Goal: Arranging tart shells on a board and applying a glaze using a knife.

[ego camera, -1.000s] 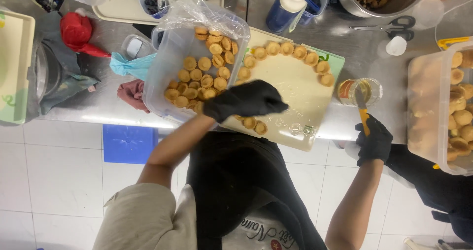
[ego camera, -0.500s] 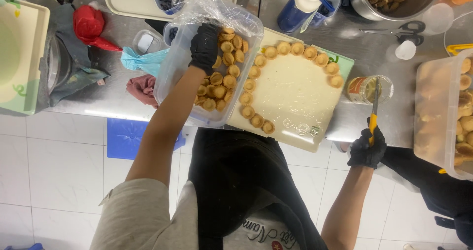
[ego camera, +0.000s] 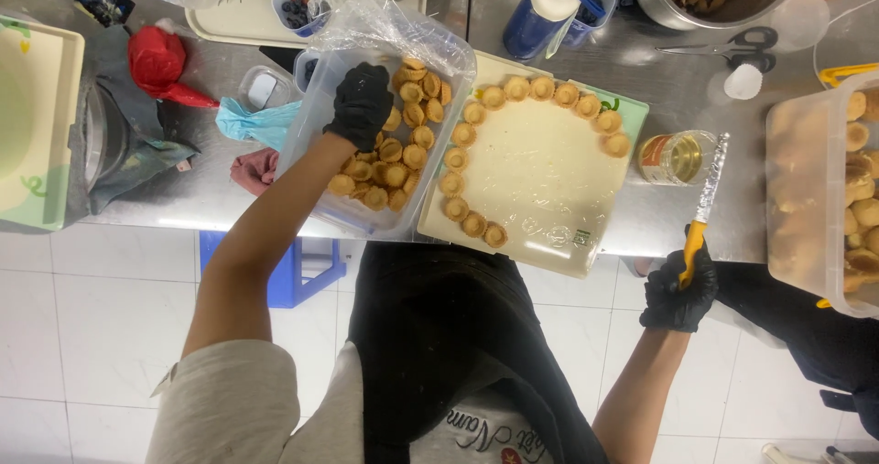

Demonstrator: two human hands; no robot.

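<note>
While the gloved left hand (ego camera: 360, 104) reaches down into the clear plastic tub (ego camera: 307, 144), its fingers curl over the small tart shells (ego camera: 396, 148) heaped there, though whether one is pinched I cannot tell. Just right of that hand, more shells ring the pale square tray (ego camera: 536, 167). Well off to the right, the right hand (ego camera: 679, 290) is closed round a yellow-handled brush (ego camera: 705, 203) beside the jar of oil (ego camera: 676, 156).

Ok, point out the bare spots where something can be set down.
The middle of the white tray, ringed by tart shells, is bare. So is steel counter beside the glass jar. The clear tub under the left hand is crowded.
</note>
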